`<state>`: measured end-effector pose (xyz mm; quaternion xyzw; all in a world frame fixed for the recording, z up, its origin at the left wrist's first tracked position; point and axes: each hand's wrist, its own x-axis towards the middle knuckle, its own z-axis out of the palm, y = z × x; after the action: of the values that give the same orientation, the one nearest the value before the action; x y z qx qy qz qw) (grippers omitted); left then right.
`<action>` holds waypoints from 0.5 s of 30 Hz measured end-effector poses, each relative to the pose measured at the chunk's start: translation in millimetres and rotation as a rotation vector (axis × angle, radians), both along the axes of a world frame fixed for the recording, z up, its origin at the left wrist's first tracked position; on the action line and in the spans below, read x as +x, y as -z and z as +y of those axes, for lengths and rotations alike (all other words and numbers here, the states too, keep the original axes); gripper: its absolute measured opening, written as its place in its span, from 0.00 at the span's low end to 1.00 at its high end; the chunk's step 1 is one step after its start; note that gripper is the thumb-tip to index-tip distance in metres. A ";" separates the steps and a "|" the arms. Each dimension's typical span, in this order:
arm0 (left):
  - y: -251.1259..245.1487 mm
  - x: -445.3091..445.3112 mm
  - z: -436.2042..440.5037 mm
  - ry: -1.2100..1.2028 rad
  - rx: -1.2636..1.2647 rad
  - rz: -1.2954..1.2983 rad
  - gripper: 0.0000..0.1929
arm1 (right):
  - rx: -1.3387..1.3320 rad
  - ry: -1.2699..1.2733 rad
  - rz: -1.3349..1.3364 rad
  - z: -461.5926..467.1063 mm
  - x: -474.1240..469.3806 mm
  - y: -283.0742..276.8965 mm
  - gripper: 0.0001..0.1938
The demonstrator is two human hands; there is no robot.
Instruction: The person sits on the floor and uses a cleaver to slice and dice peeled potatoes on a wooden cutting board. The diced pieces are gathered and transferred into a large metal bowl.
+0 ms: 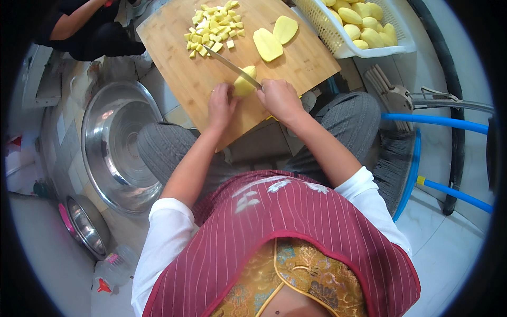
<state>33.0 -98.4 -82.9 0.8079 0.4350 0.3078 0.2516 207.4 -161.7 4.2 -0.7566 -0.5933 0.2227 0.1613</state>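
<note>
On a wooden cutting board (174, 47) my right hand (280, 97) is closed round the handle of a kitchen knife (227, 63). Its blade lies across a peeled potato (244, 85), pointing to the upper left. My left hand (222, 105) steadies that potato from its left side, fingers bent against it. Beyond the knife tip spreads a heap of diced potato (216, 27). Two flat potato pieces, one nearer (268, 44) and one farther (285, 29), lie at the board's right, their edges meeting or nearly so.
A white plastic basket (390, 50) of peeled potatoes stands at the upper right. On the floor to the left are a large metal basin (95, 158), a smaller bowl (85, 226) and a plastic bottle (119, 265). A broom (396, 170) is at the right. Another person's arm (79, 20) shows upper left.
</note>
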 end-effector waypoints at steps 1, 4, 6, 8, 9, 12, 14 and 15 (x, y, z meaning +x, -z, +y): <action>0.7 -0.5 -0.4 -0.009 -0.016 -0.029 0.17 | 0.011 0.002 0.009 -3.2 -1.7 0.1 0.14; 3.0 -1.4 1.1 0.000 0.010 -0.019 0.16 | -0.034 0.023 0.020 -0.3 -9.9 3.3 0.14; 3.5 -1.8 3.1 0.005 0.045 -0.003 0.16 | -0.058 0.023 0.018 7.7 -10.7 4.2 0.14; 2.3 -2.7 3.6 0.011 0.052 0.009 0.15 | -0.084 0.025 0.025 11.3 -10.0 2.3 0.13; 1.5 -2.7 3.9 0.004 0.042 0.009 0.15 | -0.042 0.021 0.031 12.5 -7.9 0.6 0.13; -0.9 -4.4 -2.1 -0.026 -0.027 0.007 0.16 | -0.011 0.016 0.051 -1.5 -7.6 -4.4 0.13; -1.1 -4.1 -3.4 -0.035 -0.063 -0.029 0.15 | 0.032 -0.006 0.066 -9.6 -9.3 -4.2 0.12; -0.4 -4.2 -3.8 -0.038 -0.071 -0.027 0.15 | -0.001 -0.002 0.046 -11.0 -10.9 -2.0 0.12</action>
<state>28.9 -102.2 -82.5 0.7858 0.4575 0.3079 0.2800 196.5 -172.7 6.1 -0.7508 -0.5901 0.2405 0.1741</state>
